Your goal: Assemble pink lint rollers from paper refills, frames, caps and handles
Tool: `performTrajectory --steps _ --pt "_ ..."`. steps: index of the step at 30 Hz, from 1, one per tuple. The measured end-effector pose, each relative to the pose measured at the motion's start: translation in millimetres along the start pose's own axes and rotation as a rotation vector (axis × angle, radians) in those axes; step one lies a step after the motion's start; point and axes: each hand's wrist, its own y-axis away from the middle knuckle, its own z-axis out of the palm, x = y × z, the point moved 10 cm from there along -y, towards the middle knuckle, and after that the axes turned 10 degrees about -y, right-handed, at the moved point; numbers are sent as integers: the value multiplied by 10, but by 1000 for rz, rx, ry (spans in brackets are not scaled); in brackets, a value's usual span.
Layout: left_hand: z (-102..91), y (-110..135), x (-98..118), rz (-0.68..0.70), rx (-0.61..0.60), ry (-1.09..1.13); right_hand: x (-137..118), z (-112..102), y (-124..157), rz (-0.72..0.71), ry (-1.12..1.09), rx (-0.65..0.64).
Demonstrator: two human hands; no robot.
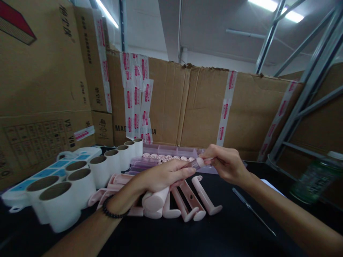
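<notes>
My left hand [168, 175], with a black bead bracelet, is closed around a pale pink cylindrical piece [156, 200]; its rounded end shows below the palm. Beyond the left fingertips, a small clear part [195, 163] meets a pale pink piece [200, 162]. My right hand [227, 162] pinches this small pink piece between thumb and fingers, and the two hands almost touch. How the clear part joins the left hand's piece is hidden by the fingers. Under and beside the left hand lie several pink L-ended handles [206, 196] on the black table.
Several white rolls with brown cores [99, 167] stand left, beside a white-and-blue organizer [57, 166]. Behind the hands, a translucent purple tray [167, 150] sits near small pink round parts [160, 157]. A screwdriver [253, 210] and a green bottle [317, 178] are right. Cardboard walls [166, 103] enclose the back.
</notes>
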Motion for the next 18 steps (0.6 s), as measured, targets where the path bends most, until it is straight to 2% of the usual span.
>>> performTrajectory --steps 12,18 --pt "-64 -15 133 95 86 -120 44 -4 54 4 -41 6" --pt "-42 -29 119 110 96 -199 -24 49 50 12 16 -104"
